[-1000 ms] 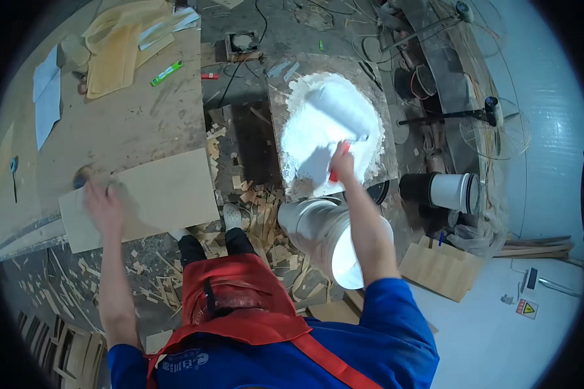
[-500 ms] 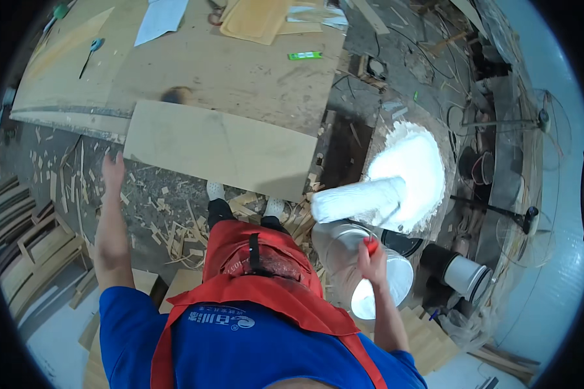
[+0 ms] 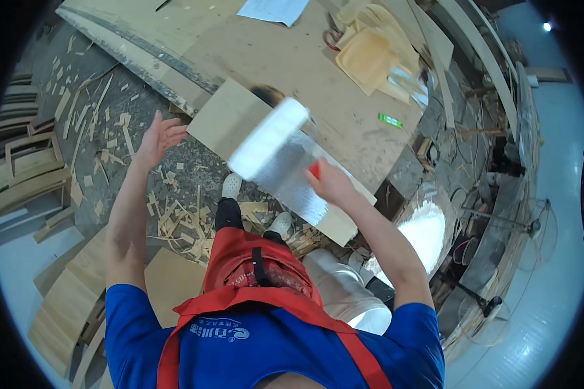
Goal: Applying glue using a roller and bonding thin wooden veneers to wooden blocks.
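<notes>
Here, the panel [image 3: 285, 176] overhangs the worktable [image 3: 292, 58] above scrap-strewn floor [image 3: 126, 107].

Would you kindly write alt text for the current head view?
The right hand holds a white, red-handled roller over a pale board partly coated white. The open left hand is beside the board's left end, with wood scraps below.

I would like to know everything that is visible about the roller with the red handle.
The roller has a thick, soft-looking white cylinder and a red handle, partly hidden in the right hand. The cylinder lies slantwise across the pale board, apparently touching it, next to a wet-looking white coat. The joining frame is hard to make out.
</notes>
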Tool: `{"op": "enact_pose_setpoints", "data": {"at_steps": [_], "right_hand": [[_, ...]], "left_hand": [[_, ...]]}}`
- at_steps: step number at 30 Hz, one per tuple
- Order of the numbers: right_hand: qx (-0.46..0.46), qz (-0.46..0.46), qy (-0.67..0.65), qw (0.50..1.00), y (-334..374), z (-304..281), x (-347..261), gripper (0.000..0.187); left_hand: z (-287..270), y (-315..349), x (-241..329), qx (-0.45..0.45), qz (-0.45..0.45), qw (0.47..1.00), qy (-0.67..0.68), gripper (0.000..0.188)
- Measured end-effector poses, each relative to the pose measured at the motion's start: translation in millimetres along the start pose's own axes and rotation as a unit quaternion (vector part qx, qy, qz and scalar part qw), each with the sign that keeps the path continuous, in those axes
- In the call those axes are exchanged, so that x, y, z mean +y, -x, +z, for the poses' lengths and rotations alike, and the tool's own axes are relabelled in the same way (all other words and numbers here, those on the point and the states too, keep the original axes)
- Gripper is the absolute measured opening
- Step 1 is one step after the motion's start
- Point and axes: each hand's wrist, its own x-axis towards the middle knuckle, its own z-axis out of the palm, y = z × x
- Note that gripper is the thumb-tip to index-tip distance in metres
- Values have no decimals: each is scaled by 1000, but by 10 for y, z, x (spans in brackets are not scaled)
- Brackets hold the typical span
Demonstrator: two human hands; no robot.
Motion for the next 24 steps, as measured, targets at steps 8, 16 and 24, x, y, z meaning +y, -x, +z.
{"op": "enact_pose_setpoints", "data": {"at_steps": [8, 16, 24], "right_hand": [[-6, -27, 60, 998, -1061, -235, -871, 48], [-48, 133, 60, 988, 1318, -94, 1116, 48], [-29, 205, 45, 977, 2837, -42, 1781, 47]], "left_hand": [[71, -210, -211, -68, 5, 994, 89, 94], [178, -41, -81, 37, 38, 997, -49, 97], [122, -12, -106, 83, 27, 994, -71, 100]]}}
